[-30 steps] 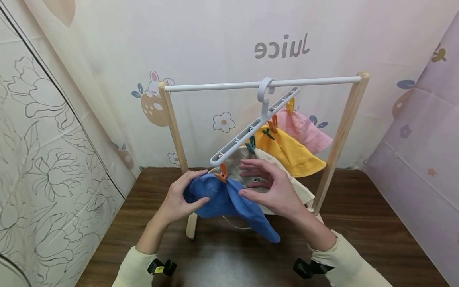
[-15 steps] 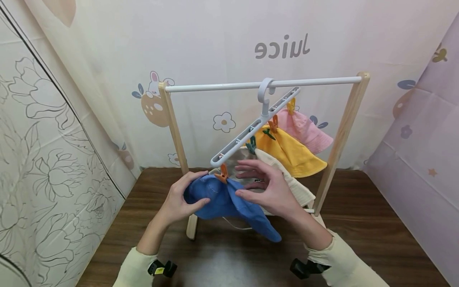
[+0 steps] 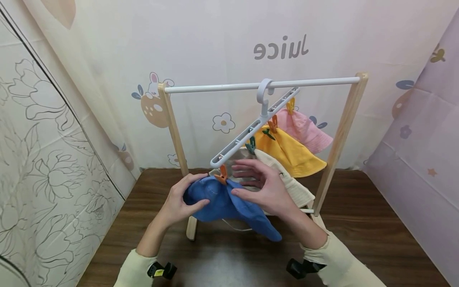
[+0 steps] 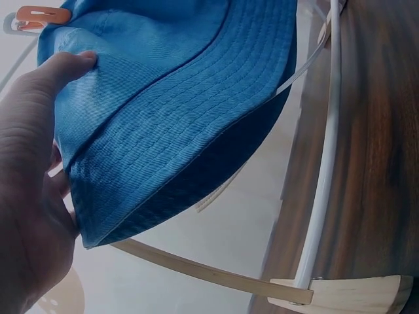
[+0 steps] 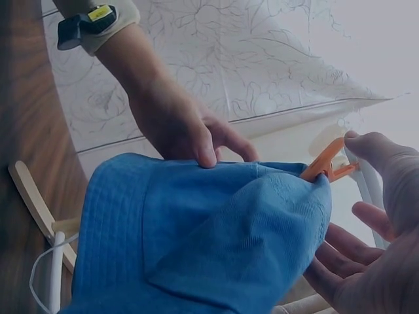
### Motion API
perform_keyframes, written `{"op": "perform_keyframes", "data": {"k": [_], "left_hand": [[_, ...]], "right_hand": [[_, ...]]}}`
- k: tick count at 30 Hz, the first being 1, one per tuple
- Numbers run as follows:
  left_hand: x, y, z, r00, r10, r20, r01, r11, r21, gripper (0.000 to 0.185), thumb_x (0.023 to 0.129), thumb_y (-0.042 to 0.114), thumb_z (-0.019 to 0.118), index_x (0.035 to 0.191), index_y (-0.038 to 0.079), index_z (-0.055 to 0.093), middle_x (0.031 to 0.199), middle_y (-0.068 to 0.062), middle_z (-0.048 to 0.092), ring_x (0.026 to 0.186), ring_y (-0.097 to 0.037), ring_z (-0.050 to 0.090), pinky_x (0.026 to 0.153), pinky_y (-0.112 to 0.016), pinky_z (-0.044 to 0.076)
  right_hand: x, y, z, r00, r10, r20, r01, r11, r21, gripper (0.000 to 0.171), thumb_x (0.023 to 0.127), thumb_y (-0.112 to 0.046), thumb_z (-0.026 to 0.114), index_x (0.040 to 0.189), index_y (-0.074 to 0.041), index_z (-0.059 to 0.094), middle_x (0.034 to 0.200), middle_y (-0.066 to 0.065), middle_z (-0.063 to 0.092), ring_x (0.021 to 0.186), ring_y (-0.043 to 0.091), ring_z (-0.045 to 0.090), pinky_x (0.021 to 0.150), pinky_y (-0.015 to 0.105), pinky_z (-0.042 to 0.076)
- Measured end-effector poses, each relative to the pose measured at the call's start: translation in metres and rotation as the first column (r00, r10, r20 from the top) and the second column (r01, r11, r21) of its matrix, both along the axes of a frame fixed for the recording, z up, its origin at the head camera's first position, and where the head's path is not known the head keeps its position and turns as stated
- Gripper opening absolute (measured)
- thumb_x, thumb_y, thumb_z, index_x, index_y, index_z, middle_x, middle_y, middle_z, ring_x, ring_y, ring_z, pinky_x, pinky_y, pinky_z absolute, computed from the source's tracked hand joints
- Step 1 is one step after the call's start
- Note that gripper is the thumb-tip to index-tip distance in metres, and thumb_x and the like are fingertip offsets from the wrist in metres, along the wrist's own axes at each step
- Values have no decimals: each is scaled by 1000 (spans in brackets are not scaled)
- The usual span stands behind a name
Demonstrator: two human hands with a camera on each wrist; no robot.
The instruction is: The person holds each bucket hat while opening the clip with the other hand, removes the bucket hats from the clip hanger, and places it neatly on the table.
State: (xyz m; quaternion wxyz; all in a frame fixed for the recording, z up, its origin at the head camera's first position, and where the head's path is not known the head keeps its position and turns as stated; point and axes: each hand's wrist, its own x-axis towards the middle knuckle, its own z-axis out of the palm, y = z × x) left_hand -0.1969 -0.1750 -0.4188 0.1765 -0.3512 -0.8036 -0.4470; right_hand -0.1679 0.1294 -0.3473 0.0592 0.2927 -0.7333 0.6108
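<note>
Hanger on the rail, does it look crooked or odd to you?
Yes. The white hanger tilts steeply, its near end pulled down where the blue hat hangs by an orange clip; the far end rides high.

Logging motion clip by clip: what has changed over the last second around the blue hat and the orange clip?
The right hand has drifted left toward the orange clip, its thumb now nearer on the blue hat; fingers remain spread, gripping nothing. The left hand keeps holding the hat's crown as before. Hat remains clipped to the white hanger; the yellow hat, pink hat and rack are unmoved.
</note>
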Motion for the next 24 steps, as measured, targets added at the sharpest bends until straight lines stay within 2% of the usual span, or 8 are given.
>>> {"op": "perform_keyframes", "data": {"k": [6,10,17,24], "left_hand": [[1,0,0,1000,-5,-7,5,1000,7,75,84,2,93,153,11,62,135,-14,76,123,-23,73,105,-36,63],[2,0,1,1000,-1,4,1,1000,7,74,85,2,93,152,11,63,135,-14,76,123,-24,73,106,-36,63],[4,0,0,1000,9,12,-9,1000,3,74,86,2,92,152,11,62,137,-14,76,125,-28,74,107,-37,63],[5,0,1,1000,-1,3,1,1000,8,73,85,2,92,152,10,62,137,-15,76,124,-28,74,107,-36,63]], "right_hand": [[1,-5,0,999,-4,37,4,1000,-14,64,95,-13,91,153,-7,64,148,21,74,133,49,74,105,27,65],[2,-8,1,999,-12,52,13,1000,-12,65,94,-10,90,154,-4,63,147,22,74,133,46,75,105,27,65],[2,-13,5,997,-30,71,30,1000,-3,63,94,-7,90,152,-6,65,145,19,76,129,38,79,110,50,65],[2,-16,6,996,-48,80,48,999,2,58,94,-6,89,148,-6,68,140,18,78,125,34,80,107,37,66]]}}
